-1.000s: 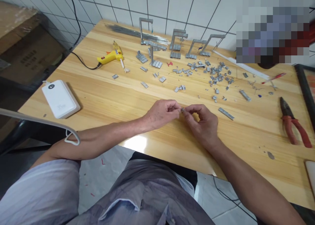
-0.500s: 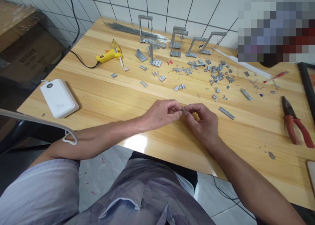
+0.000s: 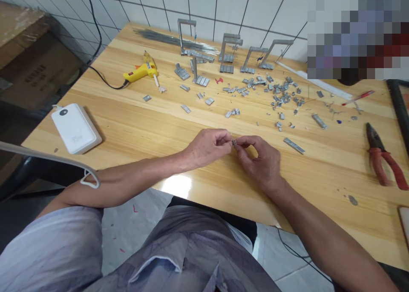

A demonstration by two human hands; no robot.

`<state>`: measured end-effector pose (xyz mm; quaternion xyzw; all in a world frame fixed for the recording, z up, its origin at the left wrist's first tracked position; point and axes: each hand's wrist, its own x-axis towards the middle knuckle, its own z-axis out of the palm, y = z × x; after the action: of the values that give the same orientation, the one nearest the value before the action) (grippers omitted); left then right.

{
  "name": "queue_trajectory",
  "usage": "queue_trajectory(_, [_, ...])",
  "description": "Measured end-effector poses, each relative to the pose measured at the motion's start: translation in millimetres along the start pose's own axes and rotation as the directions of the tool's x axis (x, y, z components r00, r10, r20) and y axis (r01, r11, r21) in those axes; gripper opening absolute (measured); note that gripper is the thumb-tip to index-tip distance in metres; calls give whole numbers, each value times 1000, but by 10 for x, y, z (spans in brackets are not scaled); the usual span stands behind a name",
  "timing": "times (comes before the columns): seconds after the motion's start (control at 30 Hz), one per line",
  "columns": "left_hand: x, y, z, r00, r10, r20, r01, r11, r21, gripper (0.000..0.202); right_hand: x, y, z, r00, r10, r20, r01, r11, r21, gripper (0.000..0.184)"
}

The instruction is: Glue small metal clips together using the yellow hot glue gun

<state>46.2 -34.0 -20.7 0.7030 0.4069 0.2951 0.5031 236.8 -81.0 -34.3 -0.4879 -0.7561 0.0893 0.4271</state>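
Observation:
Between my fingertips, over the front of the wooden table, is a tiny grey metal piece [image 3: 234, 142]; its exact shape is too small to tell. My left hand [image 3: 209, 146] pinches it from the left, thumb against forefinger. From the right, my right hand [image 3: 260, 158] closes thumb and forefinger on the same piece. A flat grey metal strip [image 3: 294, 146] lies on the wood to the right of my right hand. Beyond my hands are a small cluster of metal bits [image 3: 232, 113] and a larger scatter of grey metal pieces [image 3: 283, 97].
Several bracket-shaped metal stands [image 3: 202, 68] rise at the back near a bundle of thin wires [image 3: 172, 40]. A yellow glue gun [image 3: 140, 73] lies back left, a white power bank [image 3: 76, 128] at left. Red-handled pliers [image 3: 380, 160] and a red pen [image 3: 358, 98] are at right.
Both hands have shifted slightly left with the small metal piece, which shows a little more between the fingertips. The things on the table have stayed in place.

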Motion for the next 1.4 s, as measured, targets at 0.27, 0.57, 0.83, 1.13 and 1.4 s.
queue_trajectory(0.27, [-4, 14, 1, 1000, 19, -14, -19, 1000, -17, 14, -1, 11, 0, 969, 244, 23, -242, 936, 256, 9])
queue_trajectory(0.57, [-24, -74, 35, 936, 337, -98, -292, 903, 315, 4, 70, 45, -35, 852, 468, 234, -512, 653, 558, 18])
queue_trajectory(0.83, [-8, -147, 14, 896, 441, -44, -364, 789, 495, 9, 90, 59, -19, 827, 482, 289, -556, 622, 552, 16])
queue_trajectory(1.13, [-37, -196, 58, 887, 462, -12, -348, 684, 642, 14, 68, 47, 14, 849, 434, 301, -525, 627, 576, 13])
queue_trajectory(1.4, [-15, -124, 44, 890, 451, -62, -367, 793, 486, 10, 83, 49, -13, 821, 485, 301, -558, 572, 601, 16])
